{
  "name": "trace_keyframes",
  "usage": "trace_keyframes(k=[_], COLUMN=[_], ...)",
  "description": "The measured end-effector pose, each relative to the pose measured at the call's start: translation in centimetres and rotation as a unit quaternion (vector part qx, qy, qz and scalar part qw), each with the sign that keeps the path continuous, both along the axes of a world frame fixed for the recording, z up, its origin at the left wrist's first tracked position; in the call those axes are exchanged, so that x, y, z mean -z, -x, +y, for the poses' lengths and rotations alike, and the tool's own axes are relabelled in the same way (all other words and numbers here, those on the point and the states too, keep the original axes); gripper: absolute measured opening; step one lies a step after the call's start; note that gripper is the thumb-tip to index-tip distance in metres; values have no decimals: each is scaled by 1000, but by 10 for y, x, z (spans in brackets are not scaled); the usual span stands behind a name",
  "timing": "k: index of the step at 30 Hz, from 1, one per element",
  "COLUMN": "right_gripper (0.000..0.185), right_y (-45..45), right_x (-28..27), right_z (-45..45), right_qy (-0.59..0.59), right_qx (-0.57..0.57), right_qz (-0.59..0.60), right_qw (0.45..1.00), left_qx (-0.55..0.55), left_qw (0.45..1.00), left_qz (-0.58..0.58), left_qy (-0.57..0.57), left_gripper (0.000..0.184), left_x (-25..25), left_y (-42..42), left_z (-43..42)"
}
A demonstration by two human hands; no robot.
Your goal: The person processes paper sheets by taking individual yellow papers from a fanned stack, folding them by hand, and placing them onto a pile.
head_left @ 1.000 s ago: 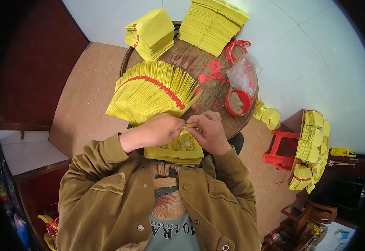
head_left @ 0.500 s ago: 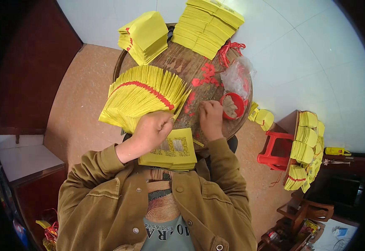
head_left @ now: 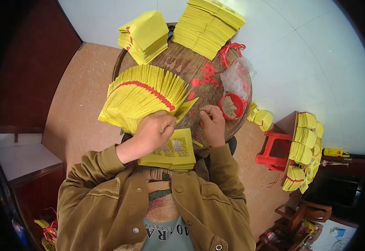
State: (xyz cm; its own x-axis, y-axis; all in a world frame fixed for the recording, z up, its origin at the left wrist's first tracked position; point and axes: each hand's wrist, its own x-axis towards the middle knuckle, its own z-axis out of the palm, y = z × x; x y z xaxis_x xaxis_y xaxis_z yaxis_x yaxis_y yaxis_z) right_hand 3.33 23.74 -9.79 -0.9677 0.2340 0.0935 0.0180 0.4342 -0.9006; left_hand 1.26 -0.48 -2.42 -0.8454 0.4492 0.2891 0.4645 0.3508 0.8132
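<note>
Shirt, lettered "EST.6514". Left hand curled at fanned papers; right hand pinched near red bowl; grips unclear.

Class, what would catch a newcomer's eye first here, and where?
First comes the fan of yellow paper, crossed by a red band, just beyond the left hand. Next come the red bowl at the right of the round table and the red stool on the floor farther right.
</note>
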Motion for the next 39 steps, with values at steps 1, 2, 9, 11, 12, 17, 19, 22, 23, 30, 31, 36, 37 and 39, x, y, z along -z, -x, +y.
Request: trace_keyframes(k=[1,2,9,11,12,17,19,22,23,30,31,36,37,39], right_gripper=[16,16,9,9,9,24,28,40,40,43,42,42,42,43], right_y=[-7,-13,-33,-31,-30,-30,-29,-28,-27,-30,-30,-34,-36,-38], right_x=[-5,-11,-50,-48,-47,-37,-36,-37,-44,-72,-68,-32,-26,-26], right_z=[-1,-4,-40,-43,-44,-44,-39,-27,-27,-31,-33,-42,-41,-43], right_qy=[88,177,81,36,13,99,148,289,288,-138,-143,49,114,95], right_qx=[-14,-29,-124,-132,-136,-145,-149,-153,-154,-148,-169,-155,-140,-132], right_qz=[-20,-40,11,24,30,-27,-73,-211,-211,100,86,25,9,20], right_qw=[996,983,989,990,990,984,975,921,921,974,971,986,984,987], left_qx=[3,6,55,78,89,115,120,138,137,105,100,88,88,97], left_qw=[1000,1000,997,995,994,992,992,988,989,990,991,989,989,988], left_qz=[-2,-4,-44,-31,-25,-10,-21,-56,-55,-87,-88,-114,-121,-119], left_qy=[8,17,32,49,57,46,43,30,30,28,27,19,16,21], left_gripper=[10,12,9,11,13,13,13,14,14,19,20,21,21,18], left_x=[0,1,-3,-2,-1,3,5,8,7,3,0,-13,-14,-13], left_y=[0,0,2,3,3,2,2,2,2,-2,-2,0,0,-1], left_z=[-1,-1,-5,-6,-6,-4,-5,-7,-7,-3,-2,-2,-2,-3])
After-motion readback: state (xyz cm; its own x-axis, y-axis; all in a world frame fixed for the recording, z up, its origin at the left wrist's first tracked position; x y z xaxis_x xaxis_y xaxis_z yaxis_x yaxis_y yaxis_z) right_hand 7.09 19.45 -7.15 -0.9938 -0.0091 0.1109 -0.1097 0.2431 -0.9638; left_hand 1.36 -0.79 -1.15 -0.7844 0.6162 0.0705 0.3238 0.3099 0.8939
